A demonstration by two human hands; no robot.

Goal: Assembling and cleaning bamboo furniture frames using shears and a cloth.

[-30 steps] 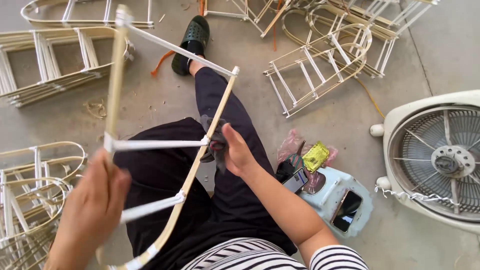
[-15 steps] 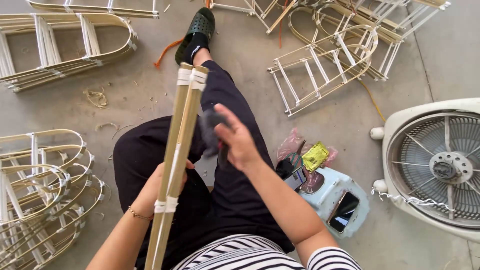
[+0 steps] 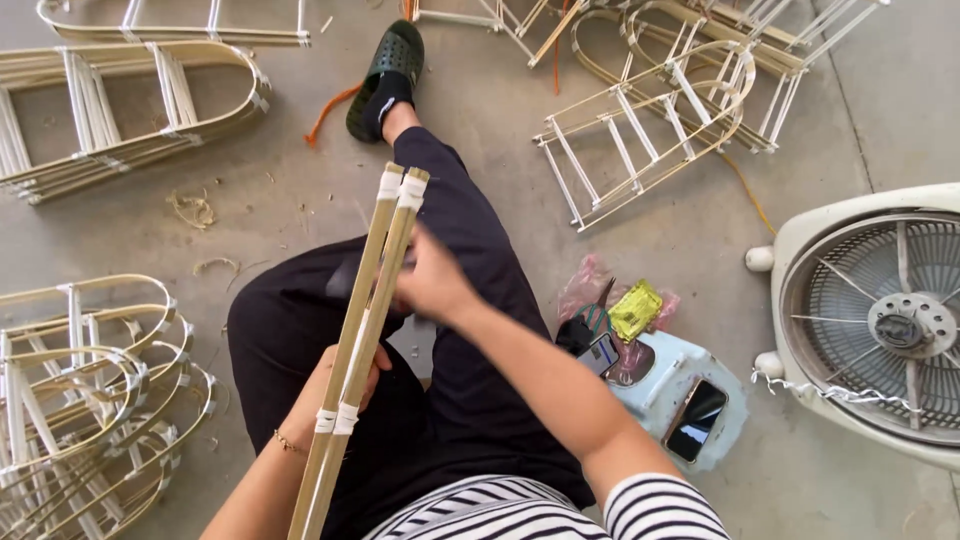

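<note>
Bright, even daylight across the concrete floor [image 3: 480, 130], nothing harsh. Shadows are soft and short, tucked under the cane frames [image 3: 650, 130] and the leg. The right hand [image 3: 430, 285] is smeared with motion blur; the rest stays sharp. A faint sheen on the phone screen [image 3: 697, 420]. Straight lines bow slightly toward the edges.

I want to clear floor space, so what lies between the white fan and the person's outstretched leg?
In the head view, a pale blue stool with a phone on it, plus another phone, a yellow packet and pink plastic, lie between fan and leg.
</note>
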